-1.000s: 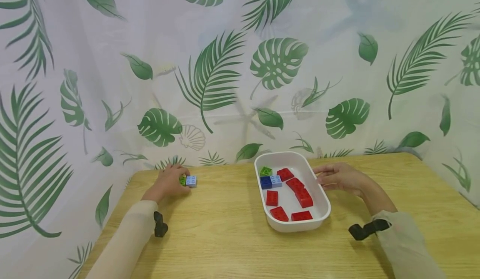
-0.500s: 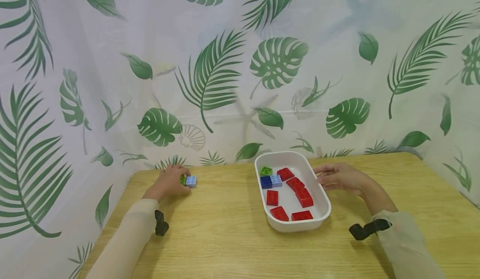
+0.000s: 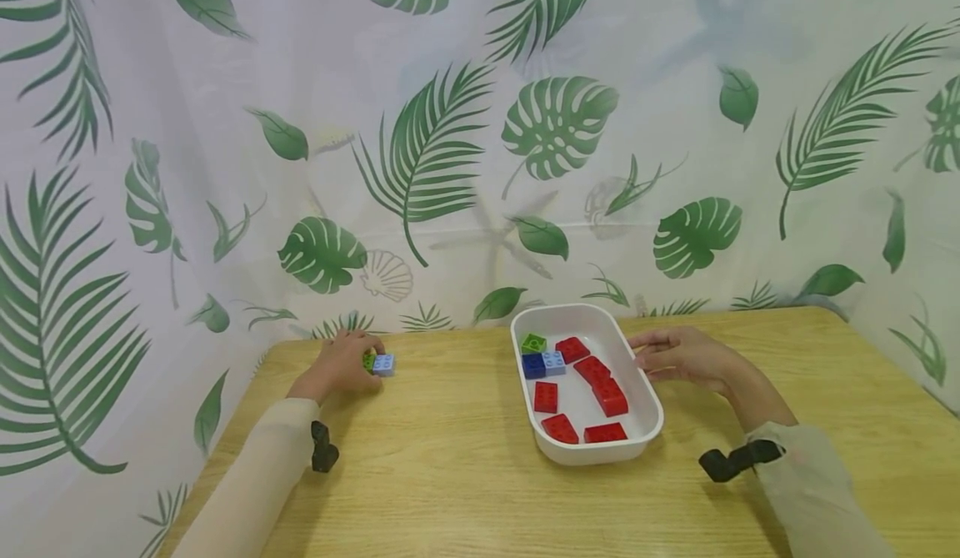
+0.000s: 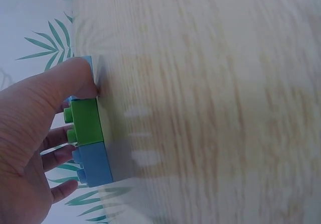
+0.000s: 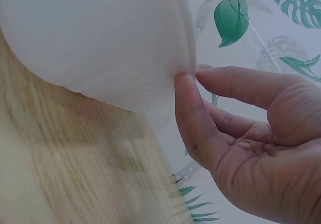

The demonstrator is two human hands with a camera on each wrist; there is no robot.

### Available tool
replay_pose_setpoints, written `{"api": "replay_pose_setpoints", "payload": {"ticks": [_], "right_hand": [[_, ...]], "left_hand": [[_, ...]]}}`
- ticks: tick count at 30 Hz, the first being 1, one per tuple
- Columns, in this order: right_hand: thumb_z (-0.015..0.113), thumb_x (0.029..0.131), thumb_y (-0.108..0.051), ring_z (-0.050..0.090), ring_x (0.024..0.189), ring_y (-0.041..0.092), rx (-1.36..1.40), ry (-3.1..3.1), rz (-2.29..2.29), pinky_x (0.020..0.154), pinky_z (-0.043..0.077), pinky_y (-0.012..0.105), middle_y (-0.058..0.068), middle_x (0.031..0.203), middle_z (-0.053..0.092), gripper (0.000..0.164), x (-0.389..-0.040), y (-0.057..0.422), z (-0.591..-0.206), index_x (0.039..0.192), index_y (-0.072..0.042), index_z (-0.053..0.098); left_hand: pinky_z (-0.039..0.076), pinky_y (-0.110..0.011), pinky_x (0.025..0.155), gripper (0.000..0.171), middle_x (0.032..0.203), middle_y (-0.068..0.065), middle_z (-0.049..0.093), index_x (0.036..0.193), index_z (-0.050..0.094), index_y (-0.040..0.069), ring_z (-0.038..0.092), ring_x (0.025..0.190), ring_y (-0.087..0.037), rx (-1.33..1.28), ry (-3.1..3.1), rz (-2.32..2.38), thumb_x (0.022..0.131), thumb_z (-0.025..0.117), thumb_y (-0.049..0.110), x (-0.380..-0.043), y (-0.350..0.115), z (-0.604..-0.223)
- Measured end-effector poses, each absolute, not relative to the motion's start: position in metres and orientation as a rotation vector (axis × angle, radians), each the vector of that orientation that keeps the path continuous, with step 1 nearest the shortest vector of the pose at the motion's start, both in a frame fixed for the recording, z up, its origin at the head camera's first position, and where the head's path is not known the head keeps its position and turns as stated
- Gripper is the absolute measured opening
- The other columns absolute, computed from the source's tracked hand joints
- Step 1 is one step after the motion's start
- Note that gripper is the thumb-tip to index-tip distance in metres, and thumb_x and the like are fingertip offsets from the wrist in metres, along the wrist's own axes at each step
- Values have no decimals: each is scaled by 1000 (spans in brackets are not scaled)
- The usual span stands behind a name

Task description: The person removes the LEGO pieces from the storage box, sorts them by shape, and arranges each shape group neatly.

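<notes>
Left hand (image 3: 343, 364) curls over a short row (image 4: 88, 121) of three blocks on the table (image 3: 457, 475), toward its back left. Its thumb presses on a blue end block (image 4: 89, 62) and the other fingers reach behind the row, so the grip is closed about it. Next along, touching, come a green block (image 3: 368, 361) and a pale blue block (image 3: 384, 364), which sticks out past the hand, studs up. What the fingertips do behind, I cannot tell.

Over to the right, the right hand (image 3: 693, 358) pinches the rim of a white tray (image 3: 588, 455) between thumb and fingertips, at its right side. The tray stands on the table, well apart from the row. Inside, a lime block (image 3: 534, 344) lies just behind a dark blue block (image 3: 534, 366), which has a light blue block (image 3: 554, 364) beside it. Six red blocks (image 3: 610, 397) lie around them, two end to end.

Both arms wear pale sleeves (image 3: 255, 475) and black mounts (image 3: 738, 460) at the wrists. Behind hangs a white curtain (image 3: 461, 283) printed with green leaves.
</notes>
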State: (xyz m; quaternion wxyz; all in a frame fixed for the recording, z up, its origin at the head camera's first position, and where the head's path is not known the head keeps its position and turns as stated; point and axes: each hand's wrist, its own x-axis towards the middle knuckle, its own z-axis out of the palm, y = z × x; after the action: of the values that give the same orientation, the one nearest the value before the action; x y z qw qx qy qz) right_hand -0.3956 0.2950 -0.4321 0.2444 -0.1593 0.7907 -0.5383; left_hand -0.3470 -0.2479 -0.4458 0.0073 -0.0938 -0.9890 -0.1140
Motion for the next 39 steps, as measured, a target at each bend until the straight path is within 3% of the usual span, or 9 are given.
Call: {"api": "replay_pose_setpoints", "payload": {"ticks": [12, 17, 30, 39], "right_hand": [[68, 97, -16, 69, 106, 18, -422, 2180, -1464, 96, 57, 40, 9, 117, 71, 58, -396, 295, -435, 145, 8, 47], [69, 96, -15, 69, 104, 17, -422, 2167, -1476, 95, 58, 39, 6, 112, 71, 58, -395, 296, -435, 145, 9, 47], [68, 97, -15, 69, 106, 18, -428, 2194, -1456, 97, 56, 43, 9, 115, 71, 58, -395, 296, -431, 145, 8, 47], [69, 96, -16, 69, 107, 19, -423, 2222, -1447, 97, 56, 43, 11, 118, 71, 57, -393, 295, -431, 144, 8, 49]], "left_hand": [[34, -71, 106, 50, 124, -15, 64, 124, 65, 15, 51, 121, -38, -359, -3036, -375, 78, 84, 22, -349, -237, -443], [41, -62, 96, 51, 120, -15, 64, 127, 65, 13, 52, 112, -34, -499, -2929, -406, 80, 81, 25, -351, -219, -433], [42, -51, 93, 51, 118, -5, 65, 129, 66, 17, 50, 115, -28, -849, -2761, -567, 84, 82, 36, -363, -109, -406], [39, -48, 105, 55, 133, -4, 66, 131, 67, 17, 47, 121, -24, -913, -2838, -524, 84, 80, 42, -376, -41, -419]]}}
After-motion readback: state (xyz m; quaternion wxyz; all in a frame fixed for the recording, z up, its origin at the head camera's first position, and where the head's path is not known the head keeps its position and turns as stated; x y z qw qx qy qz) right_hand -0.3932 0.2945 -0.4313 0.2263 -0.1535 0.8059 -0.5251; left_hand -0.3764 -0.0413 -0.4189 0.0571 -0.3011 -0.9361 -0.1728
